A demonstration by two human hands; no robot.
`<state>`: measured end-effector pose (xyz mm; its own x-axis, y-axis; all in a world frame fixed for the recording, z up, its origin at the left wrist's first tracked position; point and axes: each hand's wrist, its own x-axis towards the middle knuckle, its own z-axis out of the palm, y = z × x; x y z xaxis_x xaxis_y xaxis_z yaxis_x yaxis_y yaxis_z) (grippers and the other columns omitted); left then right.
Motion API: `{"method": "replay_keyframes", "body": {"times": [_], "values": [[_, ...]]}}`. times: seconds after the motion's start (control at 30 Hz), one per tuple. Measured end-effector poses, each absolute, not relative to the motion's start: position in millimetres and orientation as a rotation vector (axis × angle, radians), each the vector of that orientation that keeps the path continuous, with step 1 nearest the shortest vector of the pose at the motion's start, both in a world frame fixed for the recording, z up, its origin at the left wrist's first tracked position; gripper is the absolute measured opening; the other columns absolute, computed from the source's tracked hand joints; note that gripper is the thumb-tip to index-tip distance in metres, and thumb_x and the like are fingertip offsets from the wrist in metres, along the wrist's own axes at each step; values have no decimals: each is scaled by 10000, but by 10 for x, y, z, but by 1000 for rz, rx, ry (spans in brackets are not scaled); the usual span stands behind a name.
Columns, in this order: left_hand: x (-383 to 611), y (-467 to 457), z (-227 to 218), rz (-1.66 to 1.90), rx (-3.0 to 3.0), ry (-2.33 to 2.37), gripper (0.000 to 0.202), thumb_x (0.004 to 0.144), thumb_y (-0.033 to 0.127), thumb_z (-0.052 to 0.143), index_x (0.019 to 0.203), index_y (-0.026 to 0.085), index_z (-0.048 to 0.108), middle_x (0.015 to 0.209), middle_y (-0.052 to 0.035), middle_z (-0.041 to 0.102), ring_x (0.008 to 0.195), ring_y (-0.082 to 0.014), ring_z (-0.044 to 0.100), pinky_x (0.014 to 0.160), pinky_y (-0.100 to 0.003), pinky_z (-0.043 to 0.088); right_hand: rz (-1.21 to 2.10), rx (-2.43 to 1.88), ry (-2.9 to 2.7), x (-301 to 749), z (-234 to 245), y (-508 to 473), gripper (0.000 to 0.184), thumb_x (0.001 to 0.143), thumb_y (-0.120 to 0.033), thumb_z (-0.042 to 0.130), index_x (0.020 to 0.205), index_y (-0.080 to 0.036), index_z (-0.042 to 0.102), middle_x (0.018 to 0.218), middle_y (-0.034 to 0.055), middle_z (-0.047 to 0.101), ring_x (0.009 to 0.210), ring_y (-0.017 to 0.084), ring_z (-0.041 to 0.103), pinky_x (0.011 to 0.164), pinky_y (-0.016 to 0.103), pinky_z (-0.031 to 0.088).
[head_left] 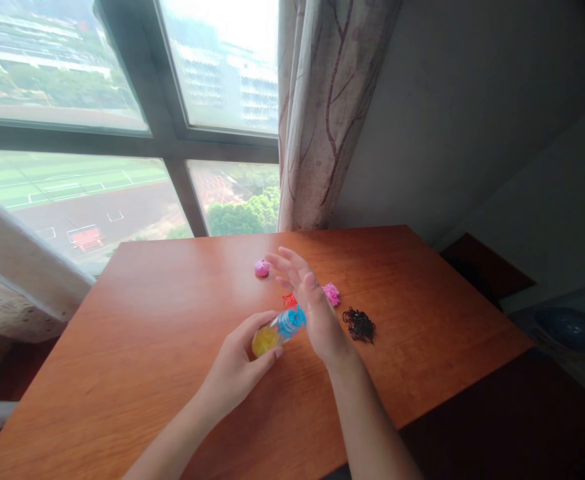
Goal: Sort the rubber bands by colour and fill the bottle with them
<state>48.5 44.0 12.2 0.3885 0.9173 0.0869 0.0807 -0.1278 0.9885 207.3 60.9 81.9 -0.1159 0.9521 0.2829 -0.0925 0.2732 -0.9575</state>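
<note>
My left hand point(242, 357) is wrapped round a small clear jar point(275, 333), tilted to the right. Yellow bits fill its bottom end, and blue rubber bands point(292, 323) bunch at its mouth. My right hand point(312, 313) is raised beside that mouth, fingers stretched out and holding nothing visible; whether its palm touches the blue bands I cannot tell. Behind the hands lie a red pile of bands point(289, 301) and a pink pile point(331, 294), both partly hidden. A black pile of bands point(359, 325) sits right of my right wrist. Farther back is a round pink lid-like piece point(262, 268).
The brown wooden table point(172, 300) reaches back to a window with a dark frame point(172, 143). A patterned curtain point(317, 113) hangs behind its far edge, and another curtain point(17, 260) hangs at left. A dark surface point(517, 413) adjoins the table's right side.
</note>
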Motion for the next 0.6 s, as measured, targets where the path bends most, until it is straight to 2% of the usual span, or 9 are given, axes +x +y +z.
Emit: {"method": "replay_keyframes", "body": {"times": [0.17, 0.3, 0.47, 0.53, 0.6], "values": [[503, 432, 168, 919, 1473, 902, 448, 827, 231, 669, 1261, 173, 579, 1284, -117, 651, 1186, -279, 609, 1042, -427, 481, 1155, -831, -1398, 2028, 937, 586, 499, 992, -629, 328, 1385, -357, 470, 1468, -6, 471, 1371, 223, 404, 1147, 477, 284], [513, 428, 170, 894, 1451, 902, 437, 825, 226, 673, 1248, 165, 582, 1303, -120, 637, 1199, -276, 599, 1049, -419, 475, 1116, -812, -1418, 1955, 1021, 584, 517, 972, -675, 318, 1360, -379, 488, 1474, -29, 456, 1412, 211, 340, 1167, 478, 254], [521, 421, 156, 889, 1443, 897, 440, 812, 231, 688, 1236, 168, 589, 1290, -113, 646, 1200, -275, 597, 1066, -421, 458, 1055, -786, -1388, 1948, 1097, 590, 585, 955, -709, 242, 1377, -363, 454, 1447, -9, 487, 1380, 225, 394, 1094, 485, 371], [515, 427, 166, 902, 1430, 906, 439, 808, 235, 692, 1231, 171, 594, 1276, -108, 655, 1196, -269, 599, 1072, -417, 452, 1033, -797, -1363, 2032, 1080, 593, 501, 976, -635, 302, 1356, -356, 470, 1412, 7, 525, 1320, 226, 469, 1046, 461, 423], [500, 443, 183, 931, 1404, 933, 438, 798, 244, 702, 1219, 176, 603, 1270, -103, 658, 1182, -262, 608, 1070, -410, 454, 1005, -891, -1343, 2159, 1010, 598, 383, 979, -518, 406, 1277, -317, 536, 1304, 39, 608, 1157, 219, 594, 946, 408, 492]]}}
